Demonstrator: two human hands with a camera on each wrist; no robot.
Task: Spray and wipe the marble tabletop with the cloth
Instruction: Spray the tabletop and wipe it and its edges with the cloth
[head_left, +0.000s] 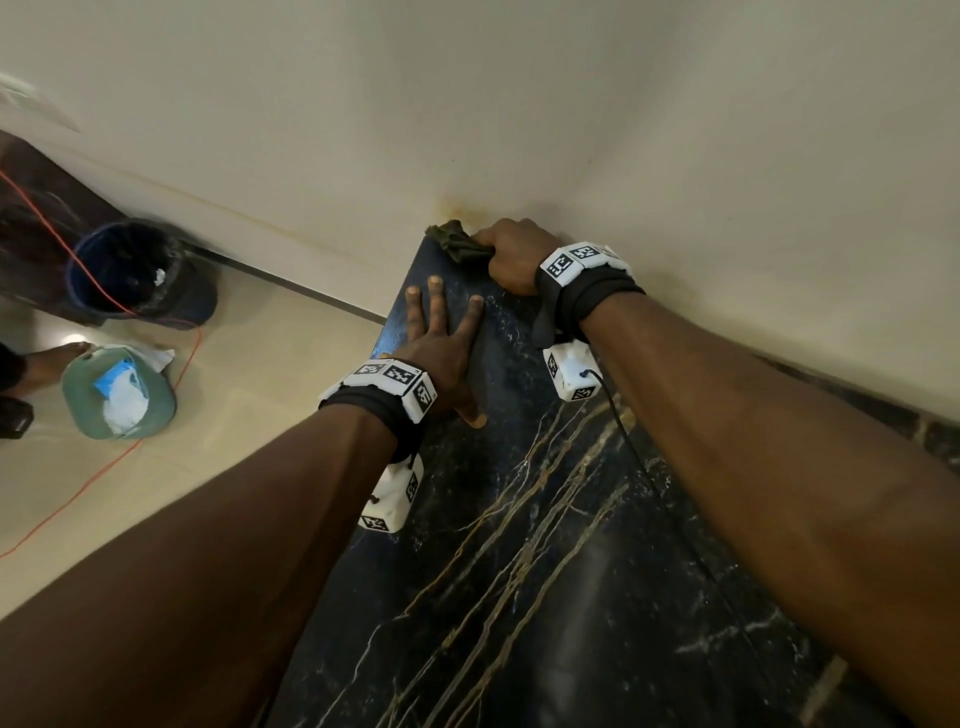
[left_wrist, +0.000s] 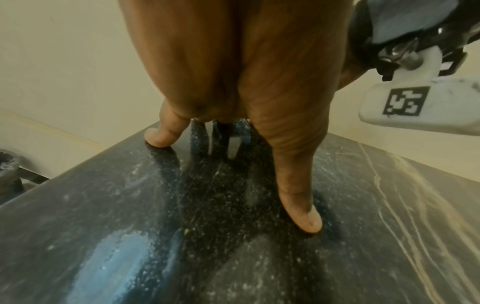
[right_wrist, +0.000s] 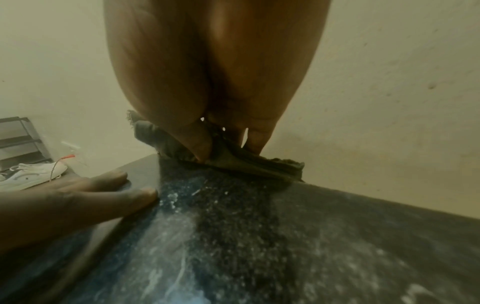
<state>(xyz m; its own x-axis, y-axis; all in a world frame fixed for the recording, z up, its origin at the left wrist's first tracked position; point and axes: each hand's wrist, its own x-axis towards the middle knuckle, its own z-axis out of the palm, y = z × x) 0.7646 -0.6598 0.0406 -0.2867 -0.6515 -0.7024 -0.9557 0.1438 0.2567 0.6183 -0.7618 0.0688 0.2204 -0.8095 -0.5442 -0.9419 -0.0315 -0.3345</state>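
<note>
The black marble tabletop (head_left: 545, 519) with gold and white veins runs from the near right to a far corner against the wall. My right hand (head_left: 511, 257) grips a bunched dark olive cloth (head_left: 457, 241) at that far corner; in the right wrist view the cloth (right_wrist: 233, 162) lies pressed on the marble (right_wrist: 259, 236) under my thumb and fingers. My left hand (head_left: 447, 338) rests flat with spread fingers near the slab's left edge, just short of the cloth. Its fingertips (left_wrist: 309, 222) touch the speckled, wet-looking marble (left_wrist: 182, 205). No spray bottle shows.
The cream wall (head_left: 571, 104) bounds the tabletop's far and right sides. On the tiled floor at left stand a dark blue bucket (head_left: 130, 270) and a green container (head_left: 119, 389) with white rags, with an orange cable (head_left: 104, 467) trailing past. A white shoe (right_wrist: 33, 174) lies beyond the slab.
</note>
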